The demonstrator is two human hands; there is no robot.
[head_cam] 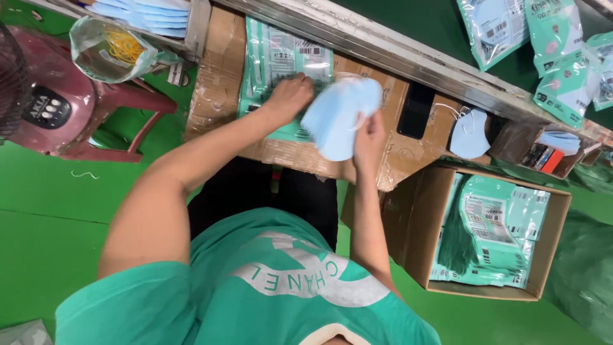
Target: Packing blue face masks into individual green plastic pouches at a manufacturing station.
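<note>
Masks (338, 115) right of pouches (284, 70) (on cardboard (211, 89)).

Blocked at 12 o'clock by the steel rail (408, 61) along the far edge of the cardboard-covered desk (408, 156), with the teal pouch stack (284, 70) filling 11 o'clock under the left hand (288, 96) and a black phone (416, 110) just beside the right hand (369, 137) at 1 o'clock. Open only over bare cardboard between phone and loose blue mask (469, 134); hemmed at 4 o'clock by the pouch-filled carton (418, 230), at 9 o'clock by the red stool (96, 105).
</note>
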